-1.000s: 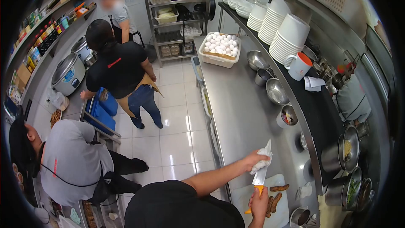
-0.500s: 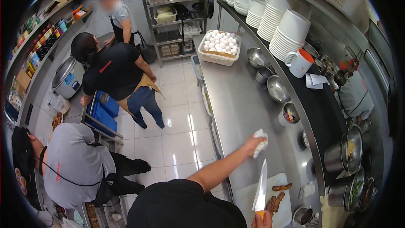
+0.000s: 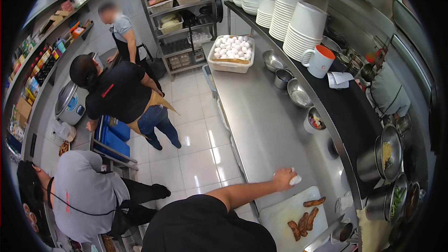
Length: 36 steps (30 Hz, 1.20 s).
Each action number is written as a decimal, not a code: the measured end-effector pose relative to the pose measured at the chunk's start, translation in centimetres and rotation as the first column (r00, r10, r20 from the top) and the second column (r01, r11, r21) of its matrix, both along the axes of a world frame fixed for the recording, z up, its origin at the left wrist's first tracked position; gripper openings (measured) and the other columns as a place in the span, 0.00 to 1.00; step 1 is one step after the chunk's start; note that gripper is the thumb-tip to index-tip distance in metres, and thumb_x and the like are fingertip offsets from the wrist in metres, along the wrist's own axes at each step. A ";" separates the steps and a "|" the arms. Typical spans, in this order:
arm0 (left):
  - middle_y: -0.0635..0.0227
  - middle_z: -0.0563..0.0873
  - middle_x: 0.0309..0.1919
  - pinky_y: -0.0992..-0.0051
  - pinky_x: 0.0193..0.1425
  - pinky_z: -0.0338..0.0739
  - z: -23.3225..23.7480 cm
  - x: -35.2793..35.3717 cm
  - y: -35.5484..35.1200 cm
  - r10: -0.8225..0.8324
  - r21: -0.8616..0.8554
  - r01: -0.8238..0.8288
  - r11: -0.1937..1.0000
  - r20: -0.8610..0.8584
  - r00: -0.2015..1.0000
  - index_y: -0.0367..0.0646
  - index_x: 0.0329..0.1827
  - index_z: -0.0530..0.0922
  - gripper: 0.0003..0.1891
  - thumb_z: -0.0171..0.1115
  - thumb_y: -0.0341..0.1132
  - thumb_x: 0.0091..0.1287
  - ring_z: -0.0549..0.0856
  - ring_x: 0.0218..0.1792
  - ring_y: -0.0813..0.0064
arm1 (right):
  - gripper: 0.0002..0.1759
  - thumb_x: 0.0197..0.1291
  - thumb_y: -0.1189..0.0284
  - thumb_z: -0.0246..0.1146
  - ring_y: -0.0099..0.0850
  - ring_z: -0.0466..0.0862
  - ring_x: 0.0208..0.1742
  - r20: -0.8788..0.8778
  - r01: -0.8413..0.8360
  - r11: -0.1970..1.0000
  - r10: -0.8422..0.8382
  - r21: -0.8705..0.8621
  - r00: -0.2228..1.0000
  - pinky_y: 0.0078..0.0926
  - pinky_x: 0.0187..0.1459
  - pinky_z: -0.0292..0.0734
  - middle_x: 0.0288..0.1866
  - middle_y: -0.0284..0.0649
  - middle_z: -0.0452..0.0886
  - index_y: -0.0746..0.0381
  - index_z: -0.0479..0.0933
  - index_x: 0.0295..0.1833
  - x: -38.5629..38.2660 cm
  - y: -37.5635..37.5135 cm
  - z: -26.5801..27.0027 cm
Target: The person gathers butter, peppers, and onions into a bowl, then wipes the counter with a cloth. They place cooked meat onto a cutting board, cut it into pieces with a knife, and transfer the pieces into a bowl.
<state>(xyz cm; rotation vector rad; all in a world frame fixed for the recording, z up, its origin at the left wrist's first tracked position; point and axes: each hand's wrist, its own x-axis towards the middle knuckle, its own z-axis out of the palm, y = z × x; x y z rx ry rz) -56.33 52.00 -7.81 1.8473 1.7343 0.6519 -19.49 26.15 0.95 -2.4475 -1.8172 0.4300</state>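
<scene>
My left hand (image 3: 282, 180) is closed around a crumpled white cloth (image 3: 295, 179), low over the steel counter just beyond the cutting board. On the white cutting board (image 3: 275, 214) lie several browned strips of cooked meat (image 3: 303, 224). At the bottom edge, right of the board, a knife blade (image 3: 322, 241) shows in part. Its handle and my right hand are out of view.
A basket of eggs (image 3: 232, 52) stands at the counter's far end. Metal bowls (image 3: 299, 93) line its right side under a shelf holding stacked white dishes (image 3: 304, 32) and a mug (image 3: 320, 60). Several co-workers, one a person in grey (image 3: 86, 196), stand on the left.
My left hand has moved toward the board with the cloth. The knife has swung down and right, and my right hand has left the view. More of the meat shows.
</scene>
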 end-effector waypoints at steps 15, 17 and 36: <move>0.62 0.79 0.53 0.56 0.64 0.70 -1.4 -0.6 -2.3 -0.139 0.291 0.165 0.942 -0.107 0.984 0.54 0.62 0.79 0.25 0.72 0.38 0.60 0.77 0.60 0.55 | 0.30 0.80 0.55 0.59 0.54 0.81 0.64 -0.190 0.035 0.995 -0.018 0.089 0.982 0.50 0.66 0.76 0.66 0.57 0.81 0.67 0.70 0.73 -6.6 9.0 -2.6; 0.62 0.79 0.54 0.56 0.65 0.70 -1.5 -0.7 -2.2 -0.152 0.273 0.174 0.946 -0.097 0.983 0.54 0.64 0.79 0.27 0.73 0.39 0.59 0.77 0.61 0.55 | 0.29 0.80 0.54 0.59 0.54 0.81 0.64 -0.195 0.034 0.995 -0.015 0.097 0.981 0.50 0.66 0.76 0.65 0.57 0.81 0.67 0.70 0.73 -6.9 9.6 -2.8; 0.61 0.78 0.55 0.57 0.66 0.69 -2.6 -0.7 -2.0 -0.171 0.296 0.208 0.932 -0.147 0.974 0.53 0.65 0.76 0.29 0.73 0.41 0.59 0.77 0.63 0.55 | 0.28 0.80 0.54 0.58 0.54 0.83 0.61 -0.214 0.020 0.994 0.003 0.109 0.977 0.51 0.62 0.78 0.62 0.57 0.82 0.65 0.71 0.71 -7.7 11.9 -3.6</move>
